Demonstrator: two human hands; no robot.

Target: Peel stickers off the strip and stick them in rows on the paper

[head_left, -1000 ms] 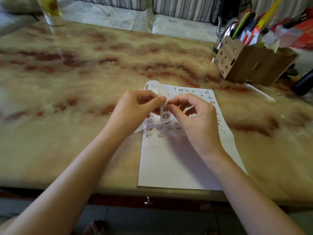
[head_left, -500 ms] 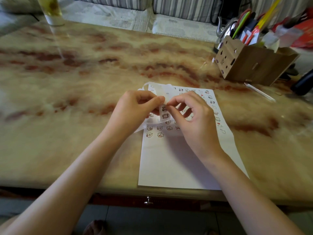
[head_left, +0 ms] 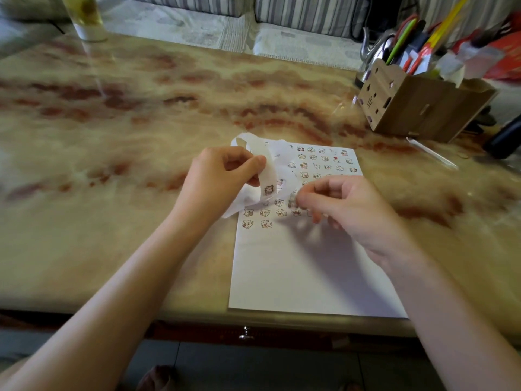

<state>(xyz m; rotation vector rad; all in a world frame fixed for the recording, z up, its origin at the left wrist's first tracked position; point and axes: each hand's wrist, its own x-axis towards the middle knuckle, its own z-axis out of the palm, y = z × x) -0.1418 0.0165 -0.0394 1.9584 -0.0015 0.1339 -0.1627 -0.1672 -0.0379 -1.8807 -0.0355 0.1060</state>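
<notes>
While pinching strip [head_left: 270, 176] in left hand [head_left: 222, 182], holding blurred sticker [head_left: 293, 200] pinched in right hand [head_left: 358, 213] over paper [head_left: 296, 272]. Next, likely: press it into the short row just below those fingertips.

A home living room: a striped sofa [head_left: 304, 11] stands beyond the marble-patterned bench [head_left: 135, 114], with a wooden pen holder [head_left: 417, 108] beyond the right grip [head_left: 358, 213].

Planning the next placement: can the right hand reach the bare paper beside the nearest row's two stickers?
Probably yes. The right hand, pinching a sticker, hovers beside that spot over the white paper sheet; nothing lies between; the left hand holds the white strip aside.
</notes>
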